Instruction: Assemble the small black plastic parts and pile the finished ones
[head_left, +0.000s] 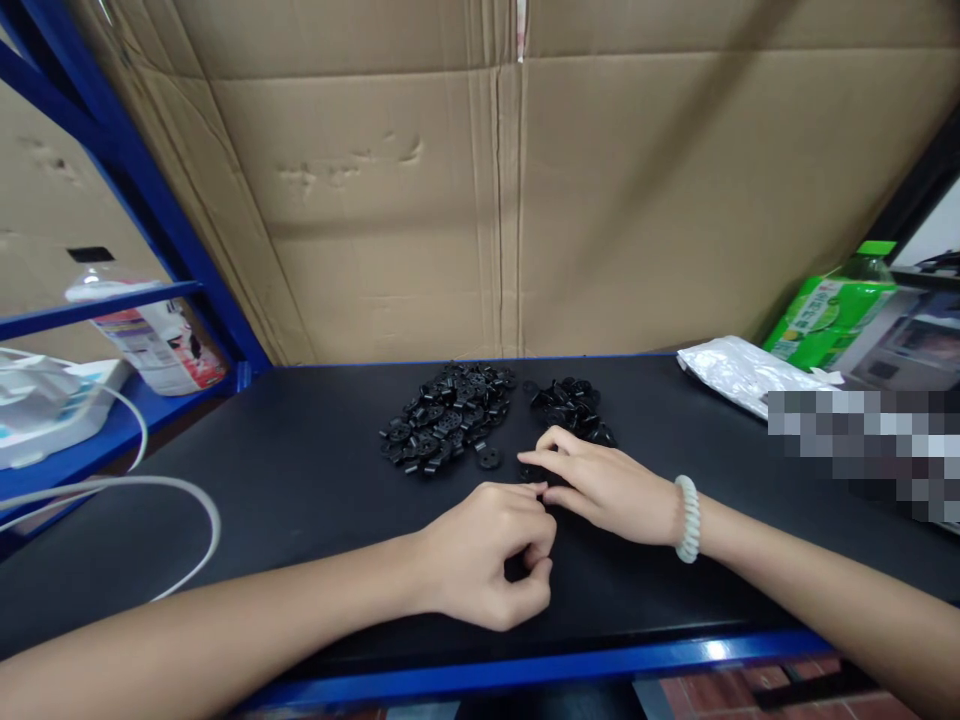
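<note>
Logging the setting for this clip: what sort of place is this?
Probably a small workshop or warehouse assembly bench. A black worktop on blue metal racking is backed by flattened cardboard, with two piles of small black parts that both hands, left hand and right hand, work beside.

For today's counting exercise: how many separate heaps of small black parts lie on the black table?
2: a larger heap left, a smaller heap right, partly hidden by the right hand.
</note>
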